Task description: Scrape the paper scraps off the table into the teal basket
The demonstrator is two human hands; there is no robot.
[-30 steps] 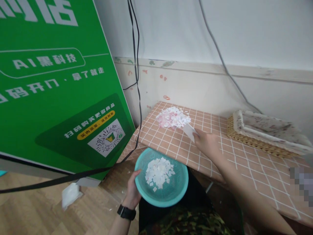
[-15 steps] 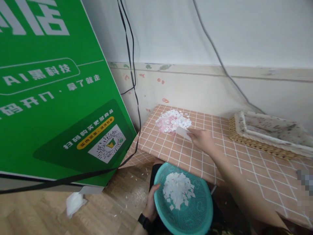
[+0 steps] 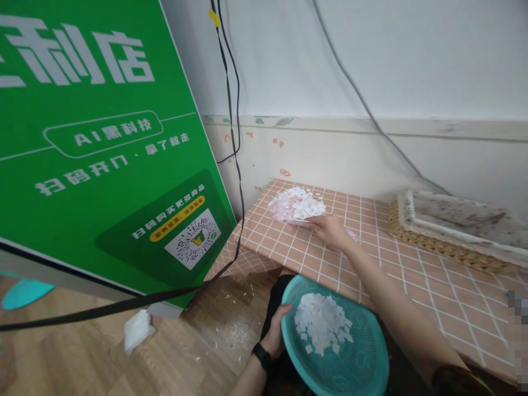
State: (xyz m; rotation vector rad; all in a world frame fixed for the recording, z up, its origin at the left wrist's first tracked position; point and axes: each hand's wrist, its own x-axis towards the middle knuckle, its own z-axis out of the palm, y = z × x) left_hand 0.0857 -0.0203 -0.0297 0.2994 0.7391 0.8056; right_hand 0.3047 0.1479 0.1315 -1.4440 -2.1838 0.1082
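My left hand (image 3: 277, 334) grips the left rim of a teal plastic colander (image 3: 365, 352), held tilted below the table edge. White paper scraps (image 3: 323, 324) lie inside it. Over the table, my right hand (image 3: 331, 231) pinches a thin white card (image 3: 302, 221), seen nearly edge-on. The card is at the near side of a heap of white and pinkish paper scraps (image 3: 296, 202) on the checked tablecloth (image 3: 276, 239). The card's far edge merges with the heap, so I cannot tell whether scraps rest on it.
A lined wicker basket (image 3: 398, 223) stands on the table at right. At left leans a large green sign (image 3: 136, 148), with a black strap (image 3: 160, 297) across its lower front. A crumpled white bag (image 3: 138, 331) and small paper bits lie on the wooden floor (image 3: 177, 363).
My right hand has moved a little closer to the heap, and the card has turned from showing its face to nearly edge-on. The view has shifted left; my left hand keeps hold of the colander.
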